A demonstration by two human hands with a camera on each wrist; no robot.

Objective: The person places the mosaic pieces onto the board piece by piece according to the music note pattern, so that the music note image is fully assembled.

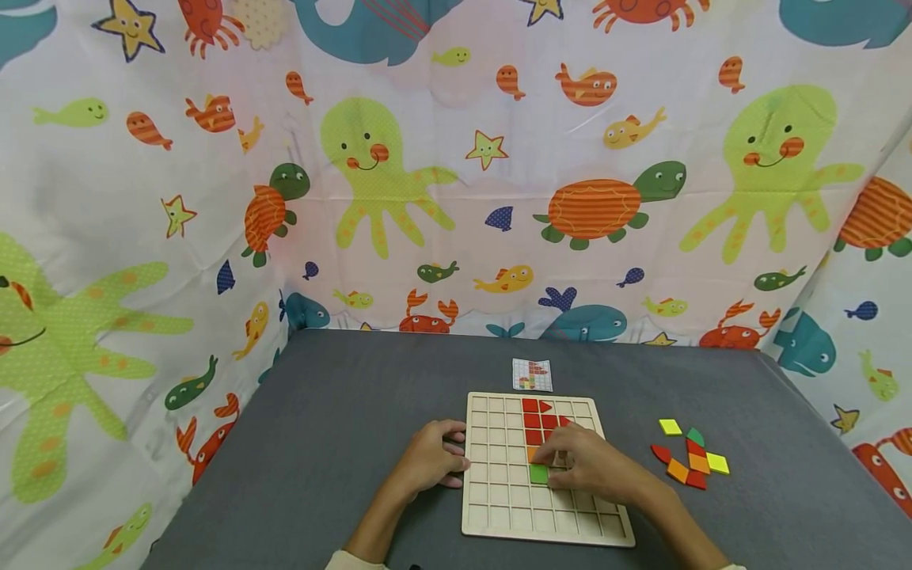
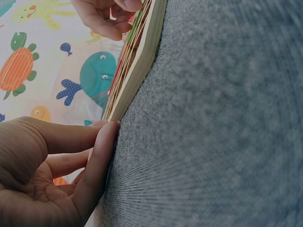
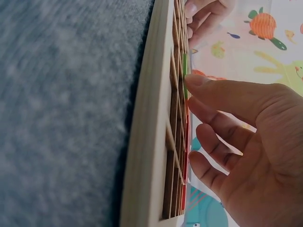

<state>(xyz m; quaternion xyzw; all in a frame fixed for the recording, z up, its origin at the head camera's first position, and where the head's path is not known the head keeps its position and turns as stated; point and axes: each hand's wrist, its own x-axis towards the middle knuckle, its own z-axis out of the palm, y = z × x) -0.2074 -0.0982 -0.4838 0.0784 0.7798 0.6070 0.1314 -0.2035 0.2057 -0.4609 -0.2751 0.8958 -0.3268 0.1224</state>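
Observation:
A wooden grid board (image 1: 499,514) lies on the grey table. My left hand (image 1: 431,457) is at its left edge; in the left wrist view the thumb and a finger (image 2: 102,146) meet at that edge. My right hand (image 1: 591,465) is bent over the middle of the board, its thumb tip right at a green square tile (image 1: 538,474). Its index fingertip is by an orange tile (image 1: 532,454), mostly hidden under the hand. Nothing shows between thumb and index. Red tiles (image 1: 533,436) fill cells farther up, with a red triangle (image 1: 545,407) at the top.
Loose yellow, orange, red and green tiles (image 1: 677,471) lie in a group right of the board. A small printed pattern card (image 1: 532,375) lies behind the board. A curtain with sea animals (image 1: 456,293) hangs along the table's back and sides.

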